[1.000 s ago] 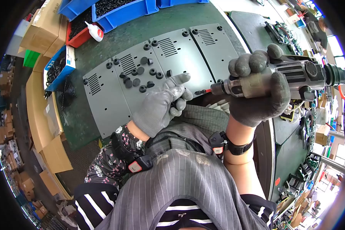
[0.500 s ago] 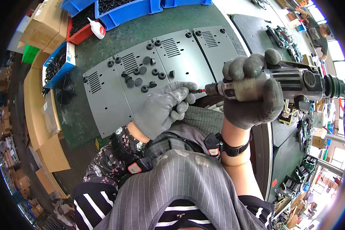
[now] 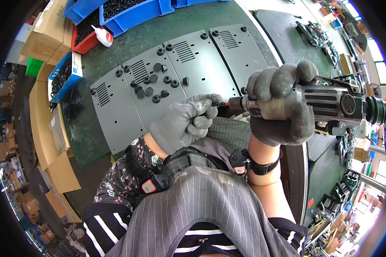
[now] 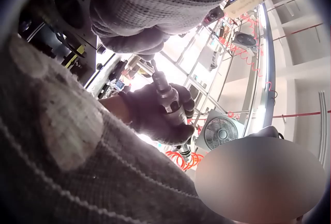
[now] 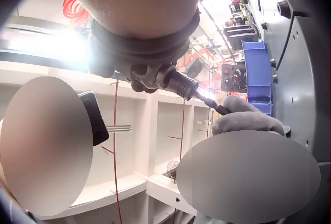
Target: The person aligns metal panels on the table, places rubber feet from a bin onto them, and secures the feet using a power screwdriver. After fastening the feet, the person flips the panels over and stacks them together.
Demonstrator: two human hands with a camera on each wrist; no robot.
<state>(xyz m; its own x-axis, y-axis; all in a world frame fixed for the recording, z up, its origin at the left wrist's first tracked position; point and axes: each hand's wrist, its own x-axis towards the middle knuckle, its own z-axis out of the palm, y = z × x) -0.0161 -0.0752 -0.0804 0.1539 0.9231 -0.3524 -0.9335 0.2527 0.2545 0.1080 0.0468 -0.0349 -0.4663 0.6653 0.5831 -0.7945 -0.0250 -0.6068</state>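
Note:
A power screwdriver (image 3: 321, 100) lies sideways in my gloved right hand (image 3: 281, 103), whose fingers wrap round its body. At its tip, the bit (image 5: 209, 101) reaches the fingertips of my gloved left hand (image 3: 186, 122). Thumb and forefinger of that hand pinch a small dark piece at the bit's end; its shape is mostly hidden. Behind the hands, several grey metal panels (image 3: 197, 64) with slots lie side by side on the green table. Round black rubber feet sit near the panels' far edges, and loose ones (image 3: 149, 91) are scattered on one panel.
Blue bins (image 3: 137, 17) and a red bin (image 3: 88, 42) of small black parts stand at the back left, beside a white bottle (image 3: 103, 37). A blue-and-white box (image 3: 66, 79) and cardboard boxes (image 3: 49, 32) line the left. Another worktable with assemblies (image 3: 317, 40) is at the right.
Over the last second the screwdriver has moved left, bringing its bit to my left fingertips. My left hand has shifted slightly right, its forefinger now bent in against the bit's end.

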